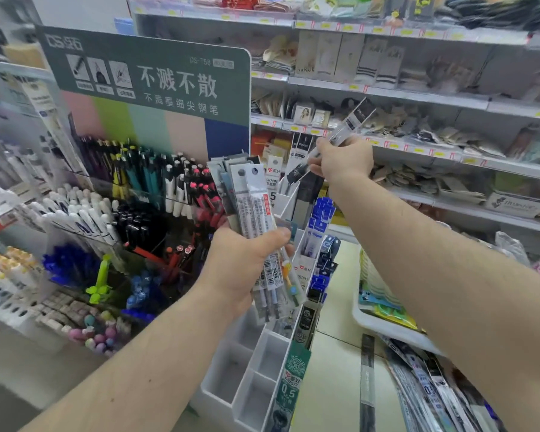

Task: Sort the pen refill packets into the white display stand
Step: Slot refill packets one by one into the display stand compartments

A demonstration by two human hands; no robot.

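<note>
The left hand (247, 260) is gripping a fanned bundle of refill packets (256, 207), its fingers curled round their lower half, just above the white display stand (256, 363); the right hand (345, 160) is pinching a single dark packet (340, 138), tilted, over the stand's far compartments; more packets (424, 388) are lying on the counter (331, 369) at near right.

A stationery shop: long wall shelves (418, 98) edged with yellow price tags (418, 150) hold packaged goods, and a tiered pen display (131, 194) stands under a printed fountain-pen advertising board (156, 76).
</note>
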